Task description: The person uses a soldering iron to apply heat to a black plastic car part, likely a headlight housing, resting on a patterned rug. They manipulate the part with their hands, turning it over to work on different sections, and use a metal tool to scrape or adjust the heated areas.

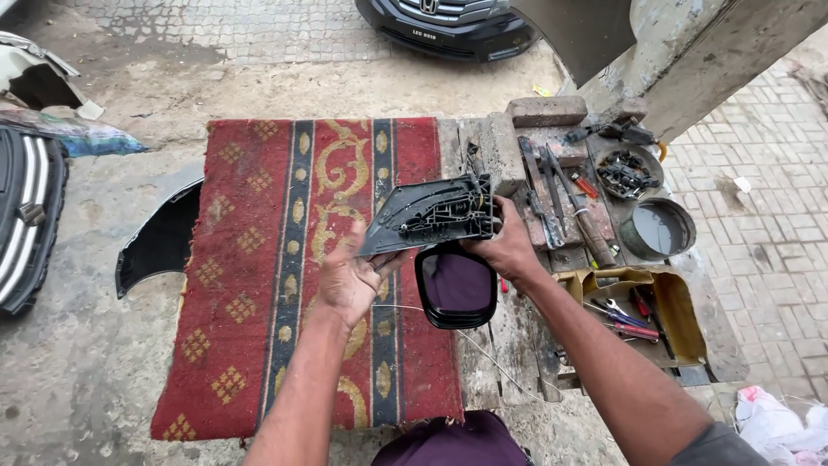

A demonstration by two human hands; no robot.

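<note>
My right hand [507, 250] grips the right end of a grey plastic car-mirror bracket [429, 213] with a black mechanism, held tilted above the red patterned carpet [259, 259]. My left hand [349, 278] touches the bracket's lower left edge with fingers spread. Just below the bracket lies a black side-mirror housing [456, 286] with its glass facing up, on the carpet's right edge. A thin wire [492, 354] trails from it.
A wooden board [517, 336] to the right carries pliers and hand tools [552, 185], a brick [547, 110], a tin of small parts [628, 173], a round tin of liquid [658, 229] and a yellow box of screwdrivers [634, 315]. Black bumper parts [159, 246] lie left; a dark car [448, 26] is parked ahead.
</note>
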